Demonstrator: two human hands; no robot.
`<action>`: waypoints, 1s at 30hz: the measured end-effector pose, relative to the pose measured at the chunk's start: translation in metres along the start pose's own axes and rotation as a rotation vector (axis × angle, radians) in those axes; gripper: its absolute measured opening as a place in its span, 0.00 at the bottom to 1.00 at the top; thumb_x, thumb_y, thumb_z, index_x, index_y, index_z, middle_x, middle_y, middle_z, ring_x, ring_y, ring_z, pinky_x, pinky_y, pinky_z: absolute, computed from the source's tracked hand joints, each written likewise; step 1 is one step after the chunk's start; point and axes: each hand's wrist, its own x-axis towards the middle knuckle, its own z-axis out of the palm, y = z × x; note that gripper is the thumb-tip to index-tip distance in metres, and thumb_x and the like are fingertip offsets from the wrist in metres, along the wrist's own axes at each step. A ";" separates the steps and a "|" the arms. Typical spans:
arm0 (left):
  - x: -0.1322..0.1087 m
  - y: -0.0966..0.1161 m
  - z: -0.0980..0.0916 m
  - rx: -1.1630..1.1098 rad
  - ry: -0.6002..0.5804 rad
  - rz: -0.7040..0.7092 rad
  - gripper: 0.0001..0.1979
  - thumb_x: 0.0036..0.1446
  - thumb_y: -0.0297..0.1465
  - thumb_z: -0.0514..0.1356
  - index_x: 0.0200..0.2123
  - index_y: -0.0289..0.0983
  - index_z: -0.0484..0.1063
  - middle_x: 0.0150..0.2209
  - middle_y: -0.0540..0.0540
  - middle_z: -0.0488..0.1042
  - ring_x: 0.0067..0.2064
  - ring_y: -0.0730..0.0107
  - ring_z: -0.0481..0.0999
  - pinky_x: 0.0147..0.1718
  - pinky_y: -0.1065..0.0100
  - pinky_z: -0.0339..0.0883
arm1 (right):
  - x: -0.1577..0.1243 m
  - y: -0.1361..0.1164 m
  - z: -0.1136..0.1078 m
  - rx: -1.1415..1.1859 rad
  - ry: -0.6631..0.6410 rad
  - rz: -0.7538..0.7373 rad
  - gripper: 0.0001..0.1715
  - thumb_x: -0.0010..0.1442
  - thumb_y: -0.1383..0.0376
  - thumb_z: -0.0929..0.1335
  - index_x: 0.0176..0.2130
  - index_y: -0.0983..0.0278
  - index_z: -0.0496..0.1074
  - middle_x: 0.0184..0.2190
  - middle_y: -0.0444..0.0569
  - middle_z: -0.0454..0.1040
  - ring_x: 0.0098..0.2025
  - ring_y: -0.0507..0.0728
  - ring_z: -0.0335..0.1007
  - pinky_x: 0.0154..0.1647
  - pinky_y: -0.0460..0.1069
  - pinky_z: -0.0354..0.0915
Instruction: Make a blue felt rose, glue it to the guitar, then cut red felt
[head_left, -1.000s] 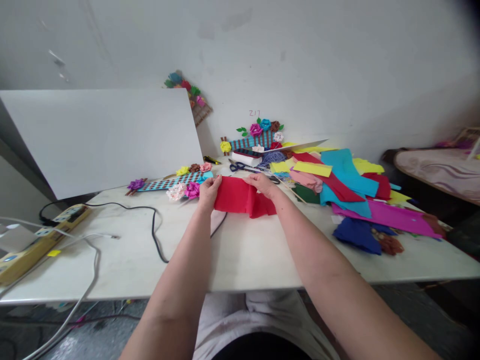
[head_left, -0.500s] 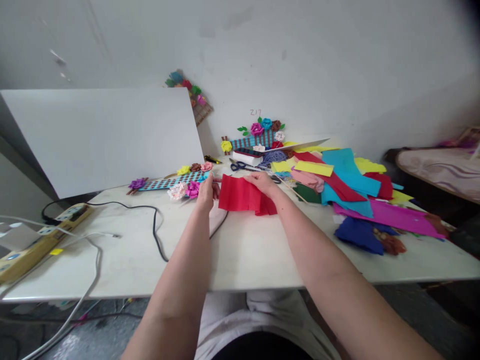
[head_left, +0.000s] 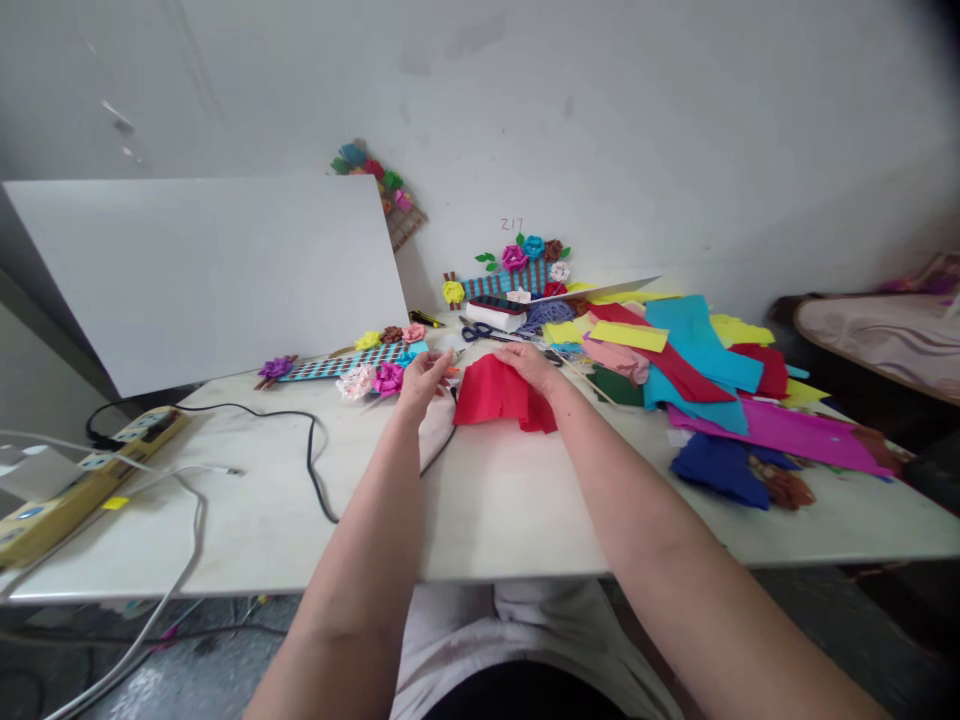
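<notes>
A piece of red crepe paper (head_left: 491, 392) hangs over the table in front of me, its lower edge wavy and folded at the right. My right hand (head_left: 529, 366) is closed on its upper right part. Left of the paper is my left hand (head_left: 427, 380), with thumb and fingers apart and nothing visible in them. A gap separates that hand from the paper. Beneath my left wrist lies a pale object with a black cord (head_left: 436, 430), partly covered. Just behind my hands are dark-handled scissors (head_left: 478, 332) and a woven strip with paper flowers (head_left: 341, 363).
Coloured crepe paper (head_left: 694, 345) is heaped on the right. A power strip (head_left: 90, 480) and cables lie on the left, below a leaning white board (head_left: 210, 280). A phone on a white box (head_left: 496, 312) and a yellow cutter (head_left: 426, 319) stand farther back.
My left hand has come away from the paper's left edge and its fingers have spread. That edge has shifted right and the paper looks narrower. My right hand keeps its hold.
</notes>
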 end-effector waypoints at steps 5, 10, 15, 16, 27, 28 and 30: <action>-0.001 0.004 0.009 -0.233 -0.108 -0.093 0.26 0.44 0.50 0.64 0.38 0.35 0.65 0.35 0.42 0.75 0.33 0.68 0.76 0.31 0.67 0.69 | -0.005 -0.007 0.001 0.291 0.038 0.040 0.19 0.39 0.55 0.74 0.27 0.63 0.68 0.23 0.41 0.71 0.26 0.52 0.66 0.30 0.46 0.61; -0.005 0.004 0.021 -0.471 -0.285 -0.254 0.27 0.46 0.51 0.63 0.39 0.35 0.67 0.35 0.40 0.75 0.35 0.67 0.77 0.36 0.65 0.70 | -0.009 -0.011 -0.001 0.336 0.067 0.035 0.18 0.40 0.56 0.74 0.27 0.63 0.67 0.24 0.43 0.72 0.27 0.53 0.66 0.32 0.48 0.63; -0.013 0.003 0.025 -0.471 -0.324 -0.322 0.18 0.44 0.37 0.69 0.37 0.34 0.73 0.35 0.41 0.77 0.37 0.63 0.77 0.38 0.66 0.70 | -0.006 -0.007 -0.004 0.276 0.045 0.030 0.17 0.41 0.56 0.73 0.26 0.62 0.65 0.22 0.41 0.70 0.27 0.53 0.65 0.33 0.48 0.62; -0.014 0.004 0.025 -0.474 -0.311 -0.335 0.16 0.43 0.34 0.69 0.36 0.33 0.74 0.34 0.41 0.77 0.37 0.63 0.77 0.38 0.65 0.71 | -0.005 -0.006 -0.005 0.253 0.036 0.021 0.17 0.41 0.56 0.73 0.26 0.62 0.65 0.22 0.40 0.69 0.26 0.53 0.65 0.33 0.48 0.62; -0.009 0.002 0.013 -0.381 -0.134 -0.230 0.20 0.34 0.37 0.72 0.27 0.35 0.69 0.23 0.48 0.73 0.24 0.70 0.73 0.26 0.69 0.67 | 0.002 0.002 -0.006 -0.187 0.112 -0.060 0.21 0.44 0.50 0.70 0.20 0.63 0.63 0.15 0.38 0.59 0.21 0.49 0.54 0.23 0.46 0.50; -0.007 0.000 0.013 -0.353 -0.100 -0.211 0.21 0.33 0.39 0.72 0.25 0.35 0.67 0.22 0.49 0.72 0.23 0.71 0.72 0.24 0.69 0.66 | 0.002 0.002 -0.006 -0.194 0.119 -0.060 0.21 0.44 0.50 0.70 0.20 0.63 0.63 0.15 0.39 0.59 0.21 0.50 0.54 0.23 0.46 0.50; -0.004 -0.005 0.013 -0.282 -0.025 -0.144 0.23 0.33 0.43 0.71 0.23 0.36 0.62 0.20 0.52 0.68 0.21 0.74 0.68 0.22 0.72 0.62 | 0.002 0.002 -0.005 -0.170 0.130 -0.053 0.20 0.45 0.50 0.70 0.20 0.63 0.64 0.16 0.39 0.60 0.22 0.50 0.56 0.24 0.46 0.51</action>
